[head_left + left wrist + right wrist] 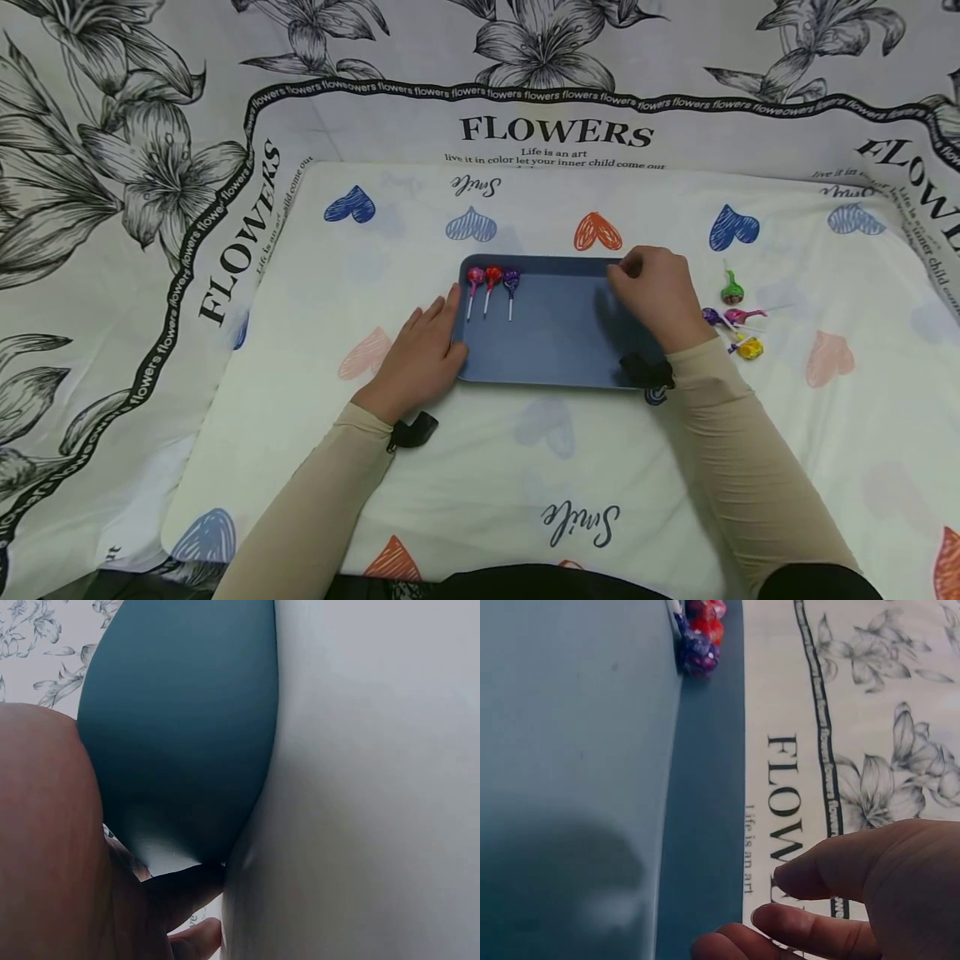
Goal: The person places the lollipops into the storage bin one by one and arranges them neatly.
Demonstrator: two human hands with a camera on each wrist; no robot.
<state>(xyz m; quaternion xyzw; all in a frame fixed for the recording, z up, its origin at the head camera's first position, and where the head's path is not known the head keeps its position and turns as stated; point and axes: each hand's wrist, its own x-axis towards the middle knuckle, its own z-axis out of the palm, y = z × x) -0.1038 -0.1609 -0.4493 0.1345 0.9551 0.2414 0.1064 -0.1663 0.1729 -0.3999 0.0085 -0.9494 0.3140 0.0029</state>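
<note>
Blue-grey tray (555, 350) lies flat on white heart-print cloth (480, 483), roughly mid-view, long side facing the person. Three lollipops inside, in a row at far left corner: pink lollipop (476, 277) outermost, red lollipop (492, 276) next, purple lollipop (512, 279) third. Heads by far rim, white sticks pointing back toward the person. Right wrist view also has these heads, bunched along the rim.

Left hand (416, 358) at tray's left side: fingers extended, forefinger lying along the tray edge, thumb apart from it near the close left corner, nothing gripped. Left wrist view: fingers against the tray's outer side.

Right hand (660, 292) over far right corner of tray, fingers loosely bent, thumb and forefinger tips near each other with a gap between, no item in them. Shadow falls on tray floor. Contact with rim: can't tell.

Four more lollipops on the cloth just right of the right wrist: green lollipop (732, 290) farthest from the person, loose purple lollipop (711, 317) and loose pink lollipop (741, 317) side by side, yellow lollipop (750, 348) nearest. Beige sleeves (757, 442), black wrist straps (414, 431). Flower-print cloth (360, 133) with "FLOWERS" lettering beyond.
</note>
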